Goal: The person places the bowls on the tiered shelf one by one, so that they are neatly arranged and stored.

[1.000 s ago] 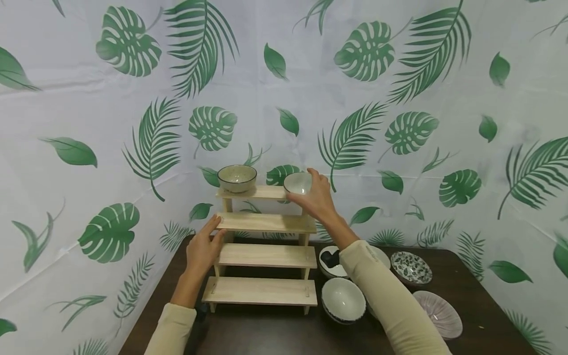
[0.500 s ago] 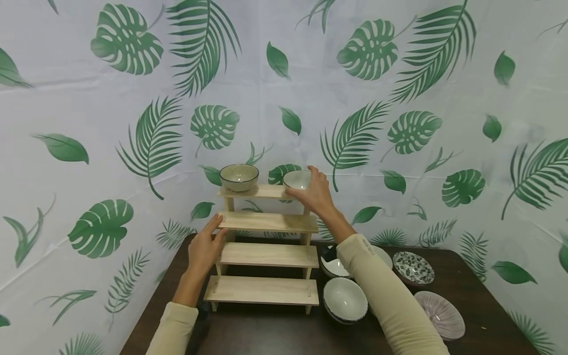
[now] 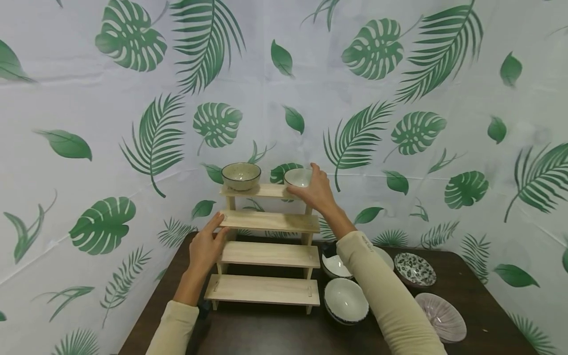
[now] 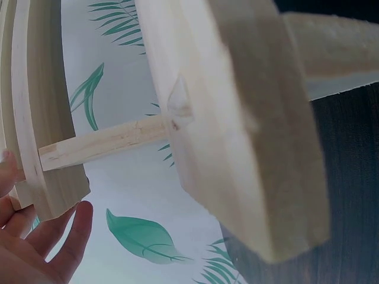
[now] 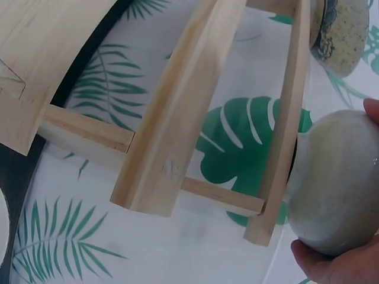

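Note:
A four-step wooden display stand [image 3: 269, 221] stands on the dark table. My left hand [image 3: 205, 249] holds the left end of its second step from the top, and in the left wrist view the fingers [image 4: 70, 242] curl about the board's end. My right hand [image 3: 317, 192] grips a small whitish bowl [image 3: 296, 178] by its side at the right end of the top step. Seen from the right wrist, this bowl [image 5: 337, 183] sits upright with its foot against the top board. A speckled greenish bowl [image 3: 241, 177] with a dark rim rests at the top step's left end.
Right of the stand are a stacked white bowl [image 3: 346, 300], another white bowl [image 3: 336, 266] partly behind the right sleeve, a black-and-white patterned dish [image 3: 414, 269] and a pinkish ribbed dish [image 3: 441, 317]. A leaf-printed cloth [image 3: 284, 98] hangs behind the table [image 3: 262, 330].
Both hands keep their hold and barely move. The whitish bowl stays at the top step's right end. The head view has shifted slightly.

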A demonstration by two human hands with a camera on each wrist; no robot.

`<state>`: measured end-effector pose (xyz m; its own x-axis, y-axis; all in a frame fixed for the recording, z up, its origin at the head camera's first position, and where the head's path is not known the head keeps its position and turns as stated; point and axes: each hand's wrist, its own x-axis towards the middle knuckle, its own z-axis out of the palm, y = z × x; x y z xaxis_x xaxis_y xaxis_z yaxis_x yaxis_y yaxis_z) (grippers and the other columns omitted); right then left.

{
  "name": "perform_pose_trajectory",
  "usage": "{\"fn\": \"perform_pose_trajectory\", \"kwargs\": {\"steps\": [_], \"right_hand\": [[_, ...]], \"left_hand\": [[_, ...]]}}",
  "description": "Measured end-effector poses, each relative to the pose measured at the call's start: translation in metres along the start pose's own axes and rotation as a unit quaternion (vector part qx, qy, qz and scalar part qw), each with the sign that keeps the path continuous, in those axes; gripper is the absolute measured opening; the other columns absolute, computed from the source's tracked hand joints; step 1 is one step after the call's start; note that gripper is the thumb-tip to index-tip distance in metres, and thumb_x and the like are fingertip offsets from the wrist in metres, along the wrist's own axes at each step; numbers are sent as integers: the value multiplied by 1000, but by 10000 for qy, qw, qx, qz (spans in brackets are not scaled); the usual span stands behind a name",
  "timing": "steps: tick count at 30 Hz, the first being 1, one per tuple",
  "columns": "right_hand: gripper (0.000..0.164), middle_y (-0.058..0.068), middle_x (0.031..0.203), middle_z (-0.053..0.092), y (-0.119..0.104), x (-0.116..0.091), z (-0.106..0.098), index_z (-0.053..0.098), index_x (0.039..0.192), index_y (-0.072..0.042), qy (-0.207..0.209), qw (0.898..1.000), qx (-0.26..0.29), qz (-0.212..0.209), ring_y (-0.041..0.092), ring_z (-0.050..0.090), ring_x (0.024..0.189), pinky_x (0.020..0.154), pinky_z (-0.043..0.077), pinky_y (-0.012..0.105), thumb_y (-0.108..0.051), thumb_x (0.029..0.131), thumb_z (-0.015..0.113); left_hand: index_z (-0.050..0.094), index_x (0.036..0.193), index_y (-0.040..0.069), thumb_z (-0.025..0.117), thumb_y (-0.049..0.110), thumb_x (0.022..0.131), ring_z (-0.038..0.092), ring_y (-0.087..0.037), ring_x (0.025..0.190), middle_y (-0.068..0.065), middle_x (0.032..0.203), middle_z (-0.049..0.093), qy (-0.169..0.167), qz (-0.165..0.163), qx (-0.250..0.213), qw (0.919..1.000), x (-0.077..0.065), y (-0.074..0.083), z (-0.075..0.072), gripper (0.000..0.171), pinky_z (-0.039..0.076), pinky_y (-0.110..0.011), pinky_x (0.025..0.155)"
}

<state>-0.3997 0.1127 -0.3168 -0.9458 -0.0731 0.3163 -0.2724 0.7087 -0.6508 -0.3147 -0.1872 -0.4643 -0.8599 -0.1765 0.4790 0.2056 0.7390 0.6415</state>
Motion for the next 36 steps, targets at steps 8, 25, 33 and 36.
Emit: {"fn": "perform_pose_trajectory", "kwargs": {"steps": [8,25,33,36], "right_hand": [[109,29,150,42,3,4,1,22,162,-7,17,10000,14,-73,44,49,131,103,49,60,-49,80,81],[119,26,168,20,8,5,-5,12,165,-8,-96,9996,236,-95,43,33,151,119,36,61,-55,81,83],[122,23,169,18,12,-1,-19,11,166,-11,-8,9990,106,-435,41,23,156,120,31,64,-57,80,83],[121,21,169,18,13,-8,-23,11,166,-12,-30,9985,5,-538,41,20,157,120,29,65,-58,80,82]], "left_hand": [[59,147,17,68,37,99,75,-36,103,-2,155,55,57,13,-32,10000,0,-2,2,53,56,-62,82],[57,149,17,68,36,100,75,-36,107,-1,157,52,-46,-7,-115,9999,7,2,4,54,55,-64,85],[58,148,17,68,35,100,75,-35,105,0,156,53,-17,-72,-32,10000,5,4,4,53,55,-62,85],[59,148,17,69,34,99,73,-37,110,-1,156,54,-12,-110,0,9999,2,2,2,52,54,-63,87]]}}
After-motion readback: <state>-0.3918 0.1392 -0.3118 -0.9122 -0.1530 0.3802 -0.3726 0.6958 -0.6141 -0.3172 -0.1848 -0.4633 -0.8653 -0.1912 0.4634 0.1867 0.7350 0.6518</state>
